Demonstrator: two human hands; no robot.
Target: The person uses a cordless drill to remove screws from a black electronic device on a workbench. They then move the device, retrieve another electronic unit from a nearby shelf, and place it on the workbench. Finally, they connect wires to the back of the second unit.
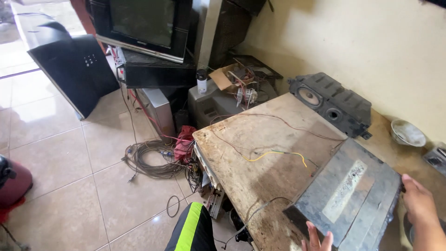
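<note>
Head view, looking down on my two hands at a worn workbench [260,153]. A flat, rectangular dark-grey metal chassis [348,195], dusty and scuffed, with a pale rectangular patch on its top face, lies on the near right part of the bench. Its long axis runs diagonally, from the near-left corner by my left hand up toward the far right. My left hand [317,241] sits at the near edge of the chassis, fingers spread and touching its lower rim; only the fingertips show, so I cannot tell whether it is grasping. My right hand [420,202] is pressed against the right edge of the chassis, fingers curled around that side. Thin red and yellow wires [274,153] trail across the stained wooden top. Beyond the chassis lies a black plastic speaker panel [332,103] with two round cones, and near it a white bowl [408,133].
</note>
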